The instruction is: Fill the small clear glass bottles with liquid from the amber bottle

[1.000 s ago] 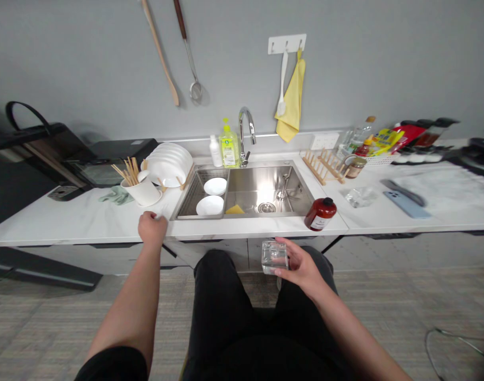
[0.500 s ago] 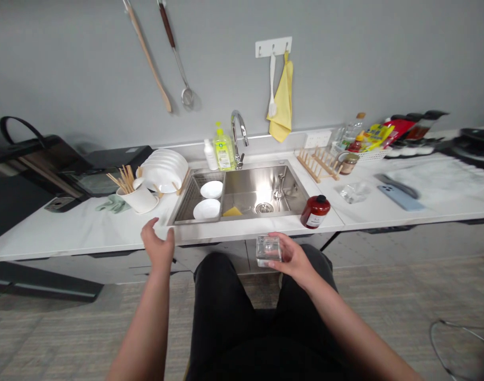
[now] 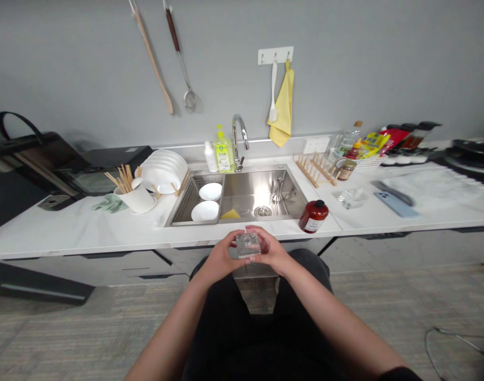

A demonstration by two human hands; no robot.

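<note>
A small clear square glass (image 3: pixel 248 245) is held between both my hands in front of the counter edge, just below the sink (image 3: pixel 261 194). My left hand (image 3: pixel 221 257) wraps it from the left, fingers curled round it. From the right, my right hand (image 3: pixel 270 252) grips the same glass. A red-brown jar (image 3: pixel 313 216) with a black cap lies on the counter just right of the sink. Two white bowls (image 3: pixel 206 210) sit in the sink's left drain basket, and a yellow sponge (image 3: pixel 230 214) lies in the basin.
White plates (image 3: pixel 162 170) in a rack and a white cup of chopsticks (image 3: pixel 135 197) stand left of the sink. Dish soap (image 3: pixel 223 150) and tap (image 3: pixel 238 138) are behind it. A wooden rack (image 3: pixel 317 168), crumpled plastic (image 3: pixel 350 198), a phone (image 3: pixel 396 203) and bottles lie right.
My left hand left the counter edge and came across to the glass. My right hand brought the glass up and left to the middle; both hands now hold it.
</note>
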